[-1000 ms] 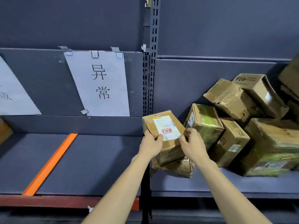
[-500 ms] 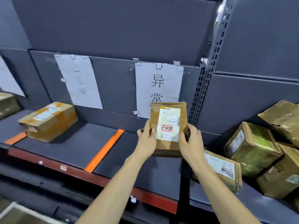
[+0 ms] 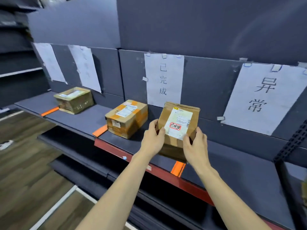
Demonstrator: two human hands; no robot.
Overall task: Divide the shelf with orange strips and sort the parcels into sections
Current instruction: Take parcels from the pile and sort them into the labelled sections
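Note:
A brown parcel with a white label and a red-circled mark is held upright above the dark shelf, below the middle paper sign. My left hand grips its left edge and my right hand grips its lower right edge. Part of an orange strip shows just under the parcel. A taped parcel sits on the shelf to the left, beside another orange strip. A greenish parcel lies farther left by a third strip.
Paper signs hang on the back panel, one at the right and two at the far left. A red rail edges the shelf front. Wood floor lies at lower left. A perforated upright stands at right.
The view has swung left along the shelf. Both hands carried the brown parcel from the pile on the right bay to the section under the middle sign.

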